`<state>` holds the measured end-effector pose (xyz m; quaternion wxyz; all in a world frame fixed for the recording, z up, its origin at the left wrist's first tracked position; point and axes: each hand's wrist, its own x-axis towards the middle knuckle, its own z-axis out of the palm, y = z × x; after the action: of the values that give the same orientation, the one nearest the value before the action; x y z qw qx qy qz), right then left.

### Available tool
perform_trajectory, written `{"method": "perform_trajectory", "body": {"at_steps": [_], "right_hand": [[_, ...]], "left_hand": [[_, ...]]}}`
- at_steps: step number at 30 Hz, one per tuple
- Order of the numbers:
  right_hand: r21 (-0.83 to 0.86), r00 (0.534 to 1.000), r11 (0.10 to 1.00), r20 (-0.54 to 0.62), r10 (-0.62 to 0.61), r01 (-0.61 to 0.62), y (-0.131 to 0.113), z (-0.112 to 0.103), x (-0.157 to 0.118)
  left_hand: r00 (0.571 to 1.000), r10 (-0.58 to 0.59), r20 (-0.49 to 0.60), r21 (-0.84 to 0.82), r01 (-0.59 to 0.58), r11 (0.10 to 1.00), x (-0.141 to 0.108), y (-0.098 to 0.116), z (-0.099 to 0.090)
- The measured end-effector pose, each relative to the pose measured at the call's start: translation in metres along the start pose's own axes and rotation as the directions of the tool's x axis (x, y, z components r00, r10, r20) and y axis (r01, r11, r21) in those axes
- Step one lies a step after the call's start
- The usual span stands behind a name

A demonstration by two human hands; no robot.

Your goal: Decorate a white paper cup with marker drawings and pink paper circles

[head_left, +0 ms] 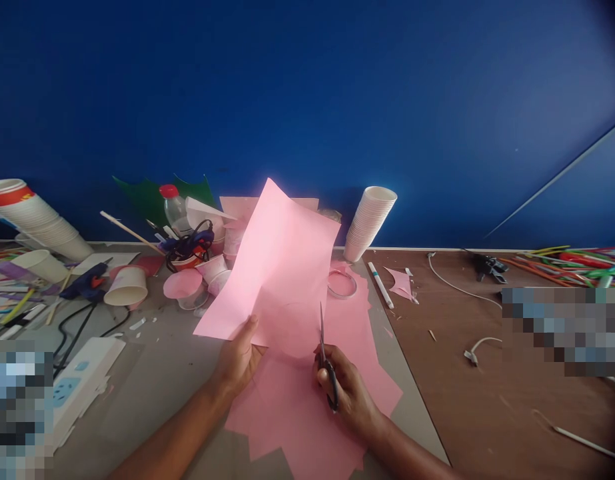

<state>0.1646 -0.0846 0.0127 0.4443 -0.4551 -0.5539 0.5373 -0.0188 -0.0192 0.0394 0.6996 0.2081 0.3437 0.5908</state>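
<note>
My left hand (237,357) grips the lower left edge of a large pink paper sheet (272,267), which is lifted upright off the table. My right hand (344,390) is shut around the handles of black-handled scissors (328,370). Their narrow metal blades (322,330) point up across the front of the sheet's lower part. Whether they are cutting it, I cannot tell. Beneath both hands, a larger piece of pink paper (297,420) with a jagged outline lies on the grey table (147,393).
A blue-and-orange glue gun (84,281), paper cups, a bottle (174,210) and a power strip (80,387) crowd the left. A stack of white cups (371,223) stands behind the paper. A marker (380,285), cables and coloured straws (572,263) lie on the brown board (452,380) at right.
</note>
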Motion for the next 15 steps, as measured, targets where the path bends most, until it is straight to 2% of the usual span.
{"method": "perform_trajectory", "body": {"at_steps": [15], "right_hand": [[0.043, 1.000, 0.999, -0.004, -0.003, 0.003, 0.012, 0.000, -0.002]], "left_hand": [[0.999, 0.026, 0.027, 0.024, -0.026, 0.999, 0.000, -0.001, -0.001]]}}
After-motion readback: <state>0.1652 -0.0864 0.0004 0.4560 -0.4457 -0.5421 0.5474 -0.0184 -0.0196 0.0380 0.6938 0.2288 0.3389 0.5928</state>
